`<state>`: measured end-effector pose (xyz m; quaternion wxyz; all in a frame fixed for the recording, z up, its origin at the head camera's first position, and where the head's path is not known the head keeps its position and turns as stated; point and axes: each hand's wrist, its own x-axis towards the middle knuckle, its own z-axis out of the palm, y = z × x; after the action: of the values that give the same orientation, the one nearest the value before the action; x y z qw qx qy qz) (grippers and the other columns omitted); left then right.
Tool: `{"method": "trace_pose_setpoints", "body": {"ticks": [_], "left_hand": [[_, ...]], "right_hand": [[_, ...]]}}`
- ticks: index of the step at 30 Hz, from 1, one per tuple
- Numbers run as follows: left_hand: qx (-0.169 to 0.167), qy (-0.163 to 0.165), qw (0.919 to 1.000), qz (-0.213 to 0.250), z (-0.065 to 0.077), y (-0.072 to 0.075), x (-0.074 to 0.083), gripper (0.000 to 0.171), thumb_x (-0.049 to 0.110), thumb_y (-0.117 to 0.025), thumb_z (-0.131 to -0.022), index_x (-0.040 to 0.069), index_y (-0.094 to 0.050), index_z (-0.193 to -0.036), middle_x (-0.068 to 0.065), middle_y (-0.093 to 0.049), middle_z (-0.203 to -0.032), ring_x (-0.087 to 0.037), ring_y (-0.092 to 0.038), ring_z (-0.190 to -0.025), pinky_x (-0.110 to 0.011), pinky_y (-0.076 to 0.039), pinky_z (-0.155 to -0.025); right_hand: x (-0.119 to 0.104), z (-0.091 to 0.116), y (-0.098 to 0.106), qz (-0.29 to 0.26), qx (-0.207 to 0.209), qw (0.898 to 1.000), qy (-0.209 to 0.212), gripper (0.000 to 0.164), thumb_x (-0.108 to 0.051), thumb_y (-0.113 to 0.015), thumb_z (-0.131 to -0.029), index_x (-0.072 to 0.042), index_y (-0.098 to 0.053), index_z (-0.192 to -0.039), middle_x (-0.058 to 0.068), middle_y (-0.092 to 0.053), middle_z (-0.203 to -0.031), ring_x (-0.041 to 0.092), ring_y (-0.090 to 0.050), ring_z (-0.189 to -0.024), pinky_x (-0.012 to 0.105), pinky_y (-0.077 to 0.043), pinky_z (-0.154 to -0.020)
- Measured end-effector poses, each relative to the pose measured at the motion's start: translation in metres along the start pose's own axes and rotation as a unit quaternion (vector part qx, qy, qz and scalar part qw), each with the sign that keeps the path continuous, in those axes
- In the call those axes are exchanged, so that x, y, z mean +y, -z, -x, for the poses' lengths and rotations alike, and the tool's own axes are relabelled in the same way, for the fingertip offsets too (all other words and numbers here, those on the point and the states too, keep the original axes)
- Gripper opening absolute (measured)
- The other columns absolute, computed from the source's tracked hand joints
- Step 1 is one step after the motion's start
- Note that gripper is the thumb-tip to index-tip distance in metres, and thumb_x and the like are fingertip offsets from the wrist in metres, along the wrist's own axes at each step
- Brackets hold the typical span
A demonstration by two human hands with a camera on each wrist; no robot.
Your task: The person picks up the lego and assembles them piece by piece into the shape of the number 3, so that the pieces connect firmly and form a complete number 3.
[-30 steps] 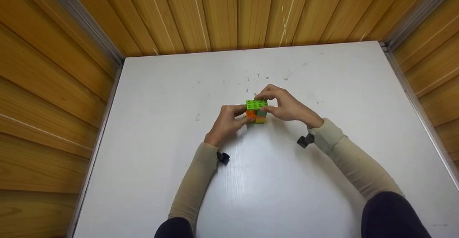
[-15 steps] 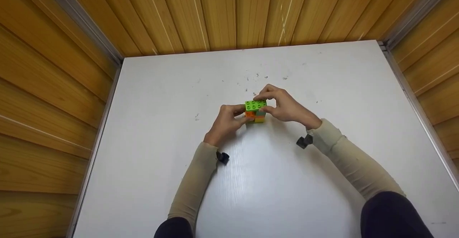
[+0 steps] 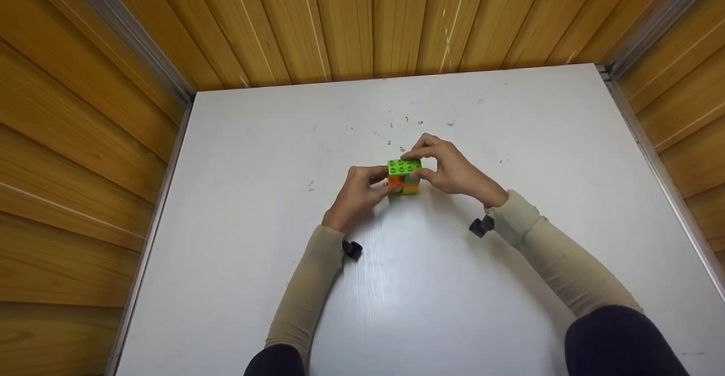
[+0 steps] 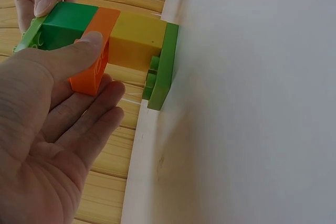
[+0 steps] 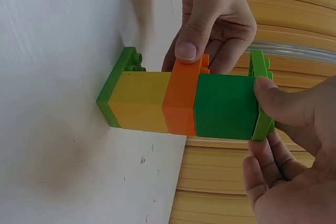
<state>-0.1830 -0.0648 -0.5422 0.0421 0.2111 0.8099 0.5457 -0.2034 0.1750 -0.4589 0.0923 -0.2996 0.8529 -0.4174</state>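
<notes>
A small stack of toy building bricks stands upright on the table. At its foot lies a flat green plate (image 5: 113,90), with a yellow brick (image 5: 142,100) on one end of it. Above the yellow brick comes a thin orange brick (image 5: 181,98) that juts out to the left, then a dark green brick (image 5: 226,106). A light green studded plate (image 3: 399,167) tops the stack, also overhanging to the left. My left hand (image 3: 355,192) pinches the orange brick's overhanging end between thumb and fingers. My right hand (image 3: 451,167) grips the top plate at its right end.
The white table (image 3: 272,138) has dark scuff marks beyond the stack. Wood-look panels (image 3: 351,19) wall it in at the back and both sides, with metal rails (image 3: 161,212) along the side edges.
</notes>
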Motion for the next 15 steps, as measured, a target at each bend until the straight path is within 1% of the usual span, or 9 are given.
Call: {"method": "trace_pose_setpoints", "body": {"ticks": [7,11,15], "left_hand": [[0.001,0.023,0.9997,-0.008,0.0005,0.0012,0.0019,0.037,0.016,-0.083,-0.095,0.008,-0.077,-0.13,-0.005,-0.077,-0.129,-0.018,-0.072,-0.123,-0.037,-0.056,-0.11],[0.0,0.027,0.9996,-0.01,0.0005,0.0004,0.003,0.037,0.015,-0.083,-0.095,0.007,-0.076,-0.131,-0.006,-0.077,-0.129,-0.019,-0.072,-0.123,-0.038,-0.057,-0.109],[-0.002,0.03,0.9995,-0.009,0.0002,-0.0014,0.0037,0.037,0.014,-0.082,-0.095,0.007,-0.076,-0.132,-0.006,-0.077,-0.13,-0.018,-0.072,-0.124,-0.037,-0.057,-0.109]], "right_hand": [[-0.0017,-0.0028,-0.0001,0.014,0.001,1.0,0.01,0.038,-0.003,-0.084,-0.09,-0.006,-0.079,-0.127,0.011,-0.063,-0.108,0.028,-0.06,-0.109,0.042,-0.045,-0.098],[-0.0009,-0.0024,-0.0001,0.014,0.007,1.0,0.014,0.038,-0.003,-0.085,-0.089,-0.006,-0.079,-0.126,0.011,-0.062,-0.104,0.023,-0.055,-0.099,0.039,-0.042,-0.091],[0.0021,-0.0001,0.0,0.004,0.01,1.0,0.011,0.04,-0.004,-0.086,-0.088,-0.007,-0.079,-0.127,0.01,-0.062,-0.104,0.02,-0.052,-0.097,0.037,-0.04,-0.087]]}}
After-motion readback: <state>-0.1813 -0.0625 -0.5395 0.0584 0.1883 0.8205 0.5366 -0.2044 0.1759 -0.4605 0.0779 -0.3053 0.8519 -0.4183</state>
